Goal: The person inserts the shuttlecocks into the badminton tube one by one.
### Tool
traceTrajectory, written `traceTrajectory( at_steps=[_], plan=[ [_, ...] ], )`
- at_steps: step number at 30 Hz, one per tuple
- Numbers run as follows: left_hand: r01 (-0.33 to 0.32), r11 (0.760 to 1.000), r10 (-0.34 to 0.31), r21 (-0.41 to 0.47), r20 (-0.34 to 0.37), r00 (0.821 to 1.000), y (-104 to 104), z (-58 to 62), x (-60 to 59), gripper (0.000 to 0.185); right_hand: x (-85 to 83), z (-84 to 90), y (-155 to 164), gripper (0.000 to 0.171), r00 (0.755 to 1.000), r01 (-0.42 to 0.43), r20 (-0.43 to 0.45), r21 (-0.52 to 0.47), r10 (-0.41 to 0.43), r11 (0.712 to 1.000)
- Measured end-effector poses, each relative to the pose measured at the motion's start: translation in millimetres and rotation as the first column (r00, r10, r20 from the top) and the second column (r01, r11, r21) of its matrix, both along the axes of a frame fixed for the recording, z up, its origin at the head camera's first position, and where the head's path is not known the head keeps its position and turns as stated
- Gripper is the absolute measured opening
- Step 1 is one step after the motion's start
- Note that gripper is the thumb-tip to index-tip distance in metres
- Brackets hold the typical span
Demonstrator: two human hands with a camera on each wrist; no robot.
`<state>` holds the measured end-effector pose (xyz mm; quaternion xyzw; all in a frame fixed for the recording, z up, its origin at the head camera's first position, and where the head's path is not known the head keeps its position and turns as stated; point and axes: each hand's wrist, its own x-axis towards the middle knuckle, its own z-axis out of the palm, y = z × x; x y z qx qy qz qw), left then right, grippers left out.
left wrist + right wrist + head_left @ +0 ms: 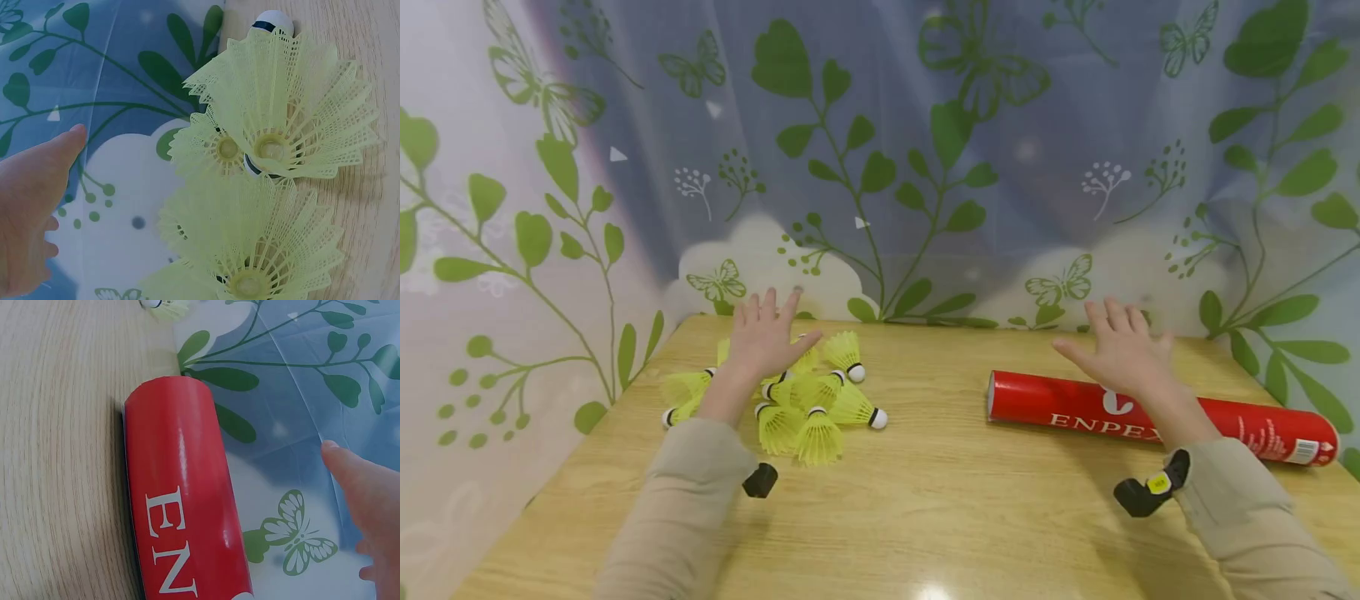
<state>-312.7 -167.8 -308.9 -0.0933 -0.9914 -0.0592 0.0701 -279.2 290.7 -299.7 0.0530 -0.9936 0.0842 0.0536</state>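
Several yellow shuttlecocks (818, 435) with white cork ends lie in a loose heap on the left of the wooden table. Over that heap my left hand (765, 337) hovers with fingers spread, holding nothing; the forearm hides part of the pile. The left wrist view shows the net skirts of the shuttlecocks (272, 112) close by. On the right lies a long red shuttlecock tube (1037, 400) with white lettering. My right hand (1123, 350) is held above it, fingers spread, gripping nothing. In the right wrist view, the tube (181, 456) lies apart from the thumb.
A patterned curtain (880, 167) with green leaves and butterflies stands behind the wooden table (910, 517) and along its sides. Each wrist carries a small black camera mount (1142, 496).
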Motion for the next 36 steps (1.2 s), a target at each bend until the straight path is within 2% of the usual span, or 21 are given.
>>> traceTrajectory(
  at_steps=[7, 12, 19, 26, 32, 36],
  plan=[
    [-0.005, 1.0, 0.005, -0.013, -0.009, 1.0, -12, 0.6, 2.3, 0.077, -2.6, -1.4, -1, 0.101, 0.997, -0.025, -0.08, -0.026, 0.022, 0.999],
    [-0.012, 1.0, 0.012, -0.007, 0.008, 1.0, -28, 0.6, 9.0, 0.076, 1.1, -1.7, 0, 0.093, 0.988, -0.082, -0.134, -0.055, 0.074, 0.995],
    [-0.005, 1.0, 0.005, -0.013, -0.005, 1.0, -53, 2.2, 23.3, 0.071, 7.4, -10.3, 8, 0.091, 0.977, -0.208, -0.053, -0.065, 0.204, 0.976],
    [-0.015, 1.0, 0.015, 0.006, -0.037, 0.999, -73, -0.9, 33.4, 0.058, 10.9, -29.9, 21, 0.093, 0.947, -0.32, -0.029, -0.066, 0.319, 0.945],
    [-0.011, 1.0, 0.012, 0.007, -0.027, 1.0, -87, -8.6, 42.2, 0.052, 15.3, -40.5, 28, 0.095, 0.942, -0.334, -0.002, -0.095, 0.336, 0.938],
    [-0.024, 1.0, 0.024, 0.019, 0.009, 1.0, -95, -15.5, 48.2, 0.051, 14.6, -44.4, 31, 0.093, 0.938, -0.344, 0.01, -0.082, 0.346, 0.936]
  ],
)
